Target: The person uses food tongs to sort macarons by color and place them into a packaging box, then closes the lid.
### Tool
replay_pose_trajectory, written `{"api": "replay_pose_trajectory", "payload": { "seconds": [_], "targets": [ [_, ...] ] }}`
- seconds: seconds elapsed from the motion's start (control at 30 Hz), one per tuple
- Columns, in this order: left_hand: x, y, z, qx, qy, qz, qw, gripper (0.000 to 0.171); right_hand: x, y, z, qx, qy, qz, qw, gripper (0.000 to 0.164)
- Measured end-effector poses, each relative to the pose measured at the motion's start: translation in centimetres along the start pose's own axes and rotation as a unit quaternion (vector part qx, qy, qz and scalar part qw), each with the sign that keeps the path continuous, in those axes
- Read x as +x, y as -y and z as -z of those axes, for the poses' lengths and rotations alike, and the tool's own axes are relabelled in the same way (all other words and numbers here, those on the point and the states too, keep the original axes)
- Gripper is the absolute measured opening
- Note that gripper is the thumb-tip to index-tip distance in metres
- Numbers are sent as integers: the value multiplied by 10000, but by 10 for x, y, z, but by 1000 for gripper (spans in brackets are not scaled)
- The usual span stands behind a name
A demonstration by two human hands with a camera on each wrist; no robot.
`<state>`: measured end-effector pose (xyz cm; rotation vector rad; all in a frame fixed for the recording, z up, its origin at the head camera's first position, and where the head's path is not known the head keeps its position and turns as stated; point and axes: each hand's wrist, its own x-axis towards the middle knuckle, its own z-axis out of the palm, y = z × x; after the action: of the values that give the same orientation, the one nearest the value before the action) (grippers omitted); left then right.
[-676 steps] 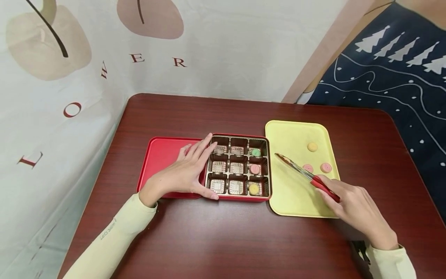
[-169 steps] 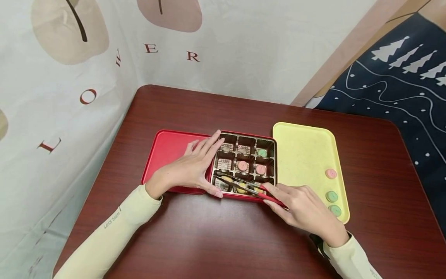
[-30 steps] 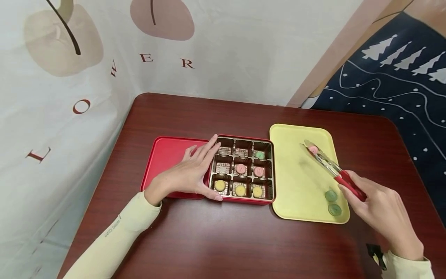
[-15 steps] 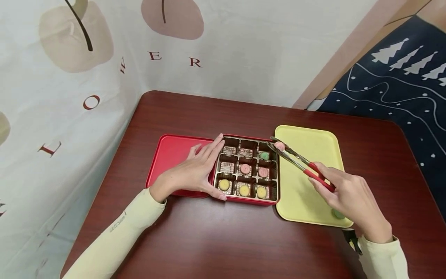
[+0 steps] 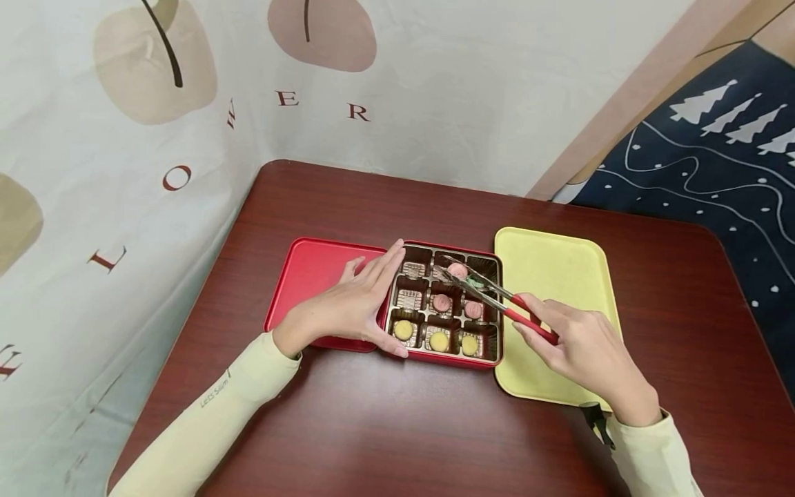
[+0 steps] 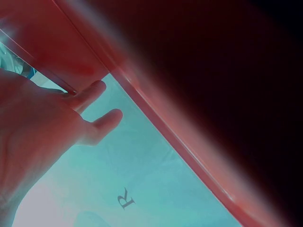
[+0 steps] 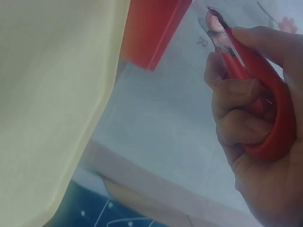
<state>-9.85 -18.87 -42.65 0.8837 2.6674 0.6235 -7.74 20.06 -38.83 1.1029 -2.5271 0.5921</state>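
Observation:
In the head view my right hand (image 5: 586,348) grips red-handled metal tongs (image 5: 497,304). Their tips pinch a pink round candy (image 5: 457,270) over the back middle compartment of the box; the right wrist view shows the fingers curled round the red handles (image 7: 279,123). My left hand (image 5: 348,310) rests along the left side of the red box (image 5: 444,362), fingers outstretched, thumb near its front corner. Several compartments hold candies: yellow ones (image 5: 439,342) in front, pink ones (image 5: 442,304) in the middle row, a green one (image 5: 477,281) at back right, partly behind the tongs.
A red lid (image 5: 323,266) lies left of the box, partly under my left forearm. The yellow tray (image 5: 553,262) sits to the right, its front right part hidden by my right hand. All stand on a brown table (image 5: 373,428) by a white curtain (image 5: 447,103).
My right hand has carried the pink candy in the tongs leftward from the tray to above the box. Earlier, yellow and pink candies came into the box. The left hand stays at the box.

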Motion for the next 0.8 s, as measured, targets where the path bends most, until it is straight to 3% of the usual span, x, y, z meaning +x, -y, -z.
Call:
{"api": "replay_pose_trajectory", "payload": {
  "seconds": [0.23, 0.53, 0.8],
  "targets": [
    [0, -1, 2, -19, -36, -41, 10000, 165, 10, 10, -10, 184, 221, 130, 9995, 61],
    [-1, -1, 2, -74, -10, 9, 10000, 165, 18, 18, -22, 237, 470, 357, 9980, 37],
    [0, -2, 3, -42, -52, -1, 10000, 165, 19, 22, -27, 212, 879, 150, 9958, 51]
  ]
}}
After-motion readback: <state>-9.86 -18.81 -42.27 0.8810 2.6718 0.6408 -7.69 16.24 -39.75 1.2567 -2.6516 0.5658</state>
